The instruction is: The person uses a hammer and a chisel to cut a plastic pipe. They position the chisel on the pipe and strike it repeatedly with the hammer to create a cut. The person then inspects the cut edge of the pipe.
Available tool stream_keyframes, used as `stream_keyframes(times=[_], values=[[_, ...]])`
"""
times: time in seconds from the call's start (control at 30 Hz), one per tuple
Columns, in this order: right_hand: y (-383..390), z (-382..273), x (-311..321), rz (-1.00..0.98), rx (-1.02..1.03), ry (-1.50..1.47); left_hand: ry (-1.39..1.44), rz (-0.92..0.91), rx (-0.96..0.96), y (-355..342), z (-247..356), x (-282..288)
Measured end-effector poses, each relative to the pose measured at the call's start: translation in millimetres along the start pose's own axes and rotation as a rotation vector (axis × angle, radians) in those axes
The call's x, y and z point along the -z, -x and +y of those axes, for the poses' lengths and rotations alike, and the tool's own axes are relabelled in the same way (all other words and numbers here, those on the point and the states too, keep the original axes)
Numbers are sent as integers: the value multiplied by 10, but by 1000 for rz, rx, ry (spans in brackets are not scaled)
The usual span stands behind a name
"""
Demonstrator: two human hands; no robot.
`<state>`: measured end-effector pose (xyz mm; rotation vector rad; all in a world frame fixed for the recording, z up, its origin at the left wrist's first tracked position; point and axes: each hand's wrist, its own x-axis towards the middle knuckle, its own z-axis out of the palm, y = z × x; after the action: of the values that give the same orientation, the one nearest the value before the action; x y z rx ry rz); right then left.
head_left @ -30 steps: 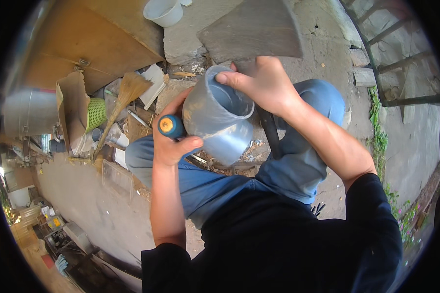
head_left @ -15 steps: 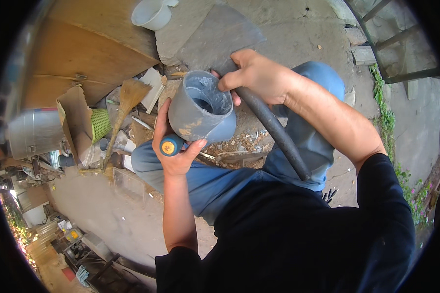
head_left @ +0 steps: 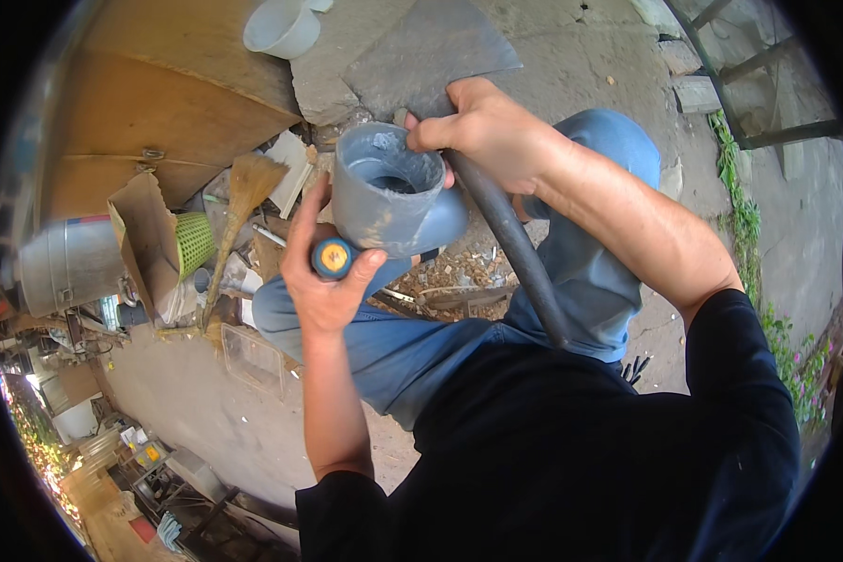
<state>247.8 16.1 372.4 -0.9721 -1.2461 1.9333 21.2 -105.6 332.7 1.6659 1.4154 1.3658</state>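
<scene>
A grey plastic pipe fitting [head_left: 365,201], wide at its open mouth and bent below, is between my hands, mouth facing up toward me. My left hand [head_left: 320,295] cups its near left side, and also grips a blue tool handle [head_left: 332,258] with an orange end; the rest of that tool is hidden. My right hand [head_left: 496,131] is closed round the dark round handle of a flat-bladed tool [head_left: 525,272], whose wide grey metal blade spreads out beyond the hand. The right thumb and fingers also touch the fitting's right rim.
Rubble and chips [head_left: 473,272] lie on the ground between my knees. To the left are a straw broom [head_left: 244,192], an open cardboard box [head_left: 145,234], a green basket [head_left: 193,239] and a clear plastic tray [head_left: 253,361]. A white pail [head_left: 281,30] stands at the far left.
The fitting has shifted slightly up and left and turned, so its bent lower end shows more at the right. The dark handle's near end has swung a little left.
</scene>
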Motion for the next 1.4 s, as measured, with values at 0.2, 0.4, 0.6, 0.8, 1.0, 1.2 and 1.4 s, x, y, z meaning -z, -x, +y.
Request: stream_keyframes(times=[0.2, 0.4, 0.6, 0.8, 1.0, 1.2, 1.4], values=[[44, -16, -87, 40, 22, 166, -512, -341, -484, -490, 458, 176], [-22, 92, -15, 94, 27, 357, -555, -794, -399, -861, 508, 175], [-4, -178, 260, 269, 66, 190, -661, -780, -20, -1178, -362, 162], [69, -476, 470, 648, 7, -72, -691, -823, 205, -1358, -2003, 17], [146, -223, 879, 557, 113, -47, -751, -647, 338, -762, -2941, -341], [14, -172, 608, 626, 90, -224, -835, -308, 342, 78, -3764, -877], [129, -238, 687, 455, 10, -336, -757, -53, 247, 261, -3927, -961]])
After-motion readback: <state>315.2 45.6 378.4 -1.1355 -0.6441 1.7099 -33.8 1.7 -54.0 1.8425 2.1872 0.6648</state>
